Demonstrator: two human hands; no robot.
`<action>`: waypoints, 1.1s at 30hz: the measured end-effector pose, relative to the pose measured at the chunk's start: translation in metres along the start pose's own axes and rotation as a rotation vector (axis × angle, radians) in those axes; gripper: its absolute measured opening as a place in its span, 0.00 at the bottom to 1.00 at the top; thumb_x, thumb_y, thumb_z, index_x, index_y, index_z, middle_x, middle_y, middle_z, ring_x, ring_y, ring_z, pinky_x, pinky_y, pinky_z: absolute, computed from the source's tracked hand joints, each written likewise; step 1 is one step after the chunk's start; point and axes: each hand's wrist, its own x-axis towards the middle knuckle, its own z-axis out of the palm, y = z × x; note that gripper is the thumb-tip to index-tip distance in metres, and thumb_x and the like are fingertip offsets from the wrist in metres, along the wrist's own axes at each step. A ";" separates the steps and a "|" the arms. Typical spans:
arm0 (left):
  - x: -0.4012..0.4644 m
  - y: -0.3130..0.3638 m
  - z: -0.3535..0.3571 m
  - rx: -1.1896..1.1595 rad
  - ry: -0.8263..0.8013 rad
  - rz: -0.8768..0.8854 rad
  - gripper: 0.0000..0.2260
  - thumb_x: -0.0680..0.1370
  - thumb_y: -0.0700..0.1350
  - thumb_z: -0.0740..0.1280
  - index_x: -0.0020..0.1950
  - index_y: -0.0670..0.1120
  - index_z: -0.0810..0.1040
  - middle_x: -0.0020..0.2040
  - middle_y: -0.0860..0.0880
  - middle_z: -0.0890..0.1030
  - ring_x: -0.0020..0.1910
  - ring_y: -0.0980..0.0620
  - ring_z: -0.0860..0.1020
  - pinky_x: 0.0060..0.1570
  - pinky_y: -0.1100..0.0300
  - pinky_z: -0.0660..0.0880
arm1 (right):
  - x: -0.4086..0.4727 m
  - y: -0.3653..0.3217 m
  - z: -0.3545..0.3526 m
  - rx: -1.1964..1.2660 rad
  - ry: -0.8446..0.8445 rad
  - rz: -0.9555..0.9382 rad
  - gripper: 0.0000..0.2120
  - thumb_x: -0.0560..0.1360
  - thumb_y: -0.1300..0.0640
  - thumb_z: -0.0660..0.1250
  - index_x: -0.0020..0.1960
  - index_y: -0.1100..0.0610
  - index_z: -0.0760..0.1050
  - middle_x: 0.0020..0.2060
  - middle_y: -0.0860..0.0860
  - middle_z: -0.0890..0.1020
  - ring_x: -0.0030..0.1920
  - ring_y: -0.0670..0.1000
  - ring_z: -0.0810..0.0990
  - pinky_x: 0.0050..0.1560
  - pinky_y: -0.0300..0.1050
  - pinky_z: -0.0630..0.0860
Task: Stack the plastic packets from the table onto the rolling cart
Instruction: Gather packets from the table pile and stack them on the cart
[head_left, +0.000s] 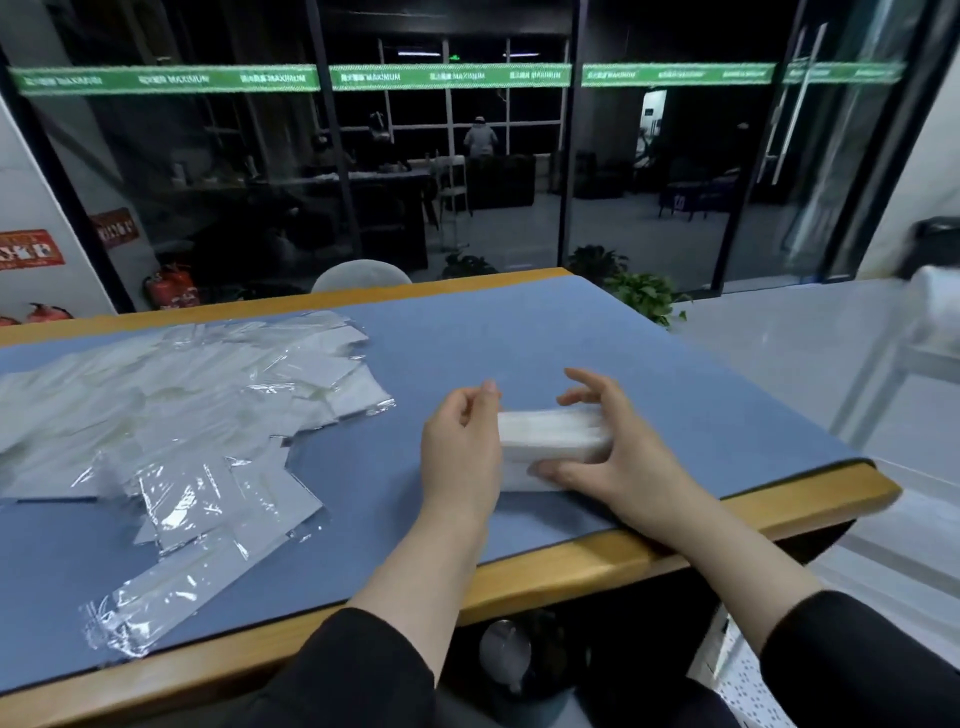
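Blue table mat: packet stack between left hand, right hand.

White packets and clear wrappers lie on a blue mat over a tan wooden table.

Dim room, blurred, warped edges

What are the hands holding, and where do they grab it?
A neat stack of white packets, resting on the blue mat. The left hand grips its left end; the right hand holds its right end, thumb along the near side.
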 end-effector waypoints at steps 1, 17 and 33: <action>0.000 -0.001 0.004 -0.019 0.013 0.002 0.11 0.82 0.52 0.65 0.47 0.47 0.81 0.44 0.49 0.83 0.43 0.54 0.78 0.43 0.59 0.71 | -0.001 0.000 0.001 0.002 -0.013 -0.012 0.42 0.68 0.49 0.80 0.74 0.41 0.60 0.63 0.39 0.71 0.62 0.37 0.71 0.57 0.28 0.69; -0.003 -0.009 0.006 -0.049 -0.039 0.065 0.04 0.83 0.53 0.63 0.53 0.56 0.76 0.49 0.57 0.80 0.44 0.65 0.76 0.41 0.69 0.70 | -0.005 0.009 -0.009 0.004 0.090 0.050 0.42 0.69 0.51 0.79 0.71 0.36 0.54 0.62 0.39 0.68 0.60 0.34 0.69 0.53 0.25 0.67; -0.011 -0.005 0.010 -0.039 -0.141 0.126 0.09 0.85 0.55 0.55 0.59 0.58 0.73 0.55 0.56 0.78 0.51 0.65 0.75 0.46 0.69 0.70 | -0.013 0.006 -0.011 -0.006 0.019 0.050 0.39 0.74 0.59 0.73 0.73 0.37 0.55 0.62 0.41 0.69 0.40 0.43 0.76 0.46 0.30 0.72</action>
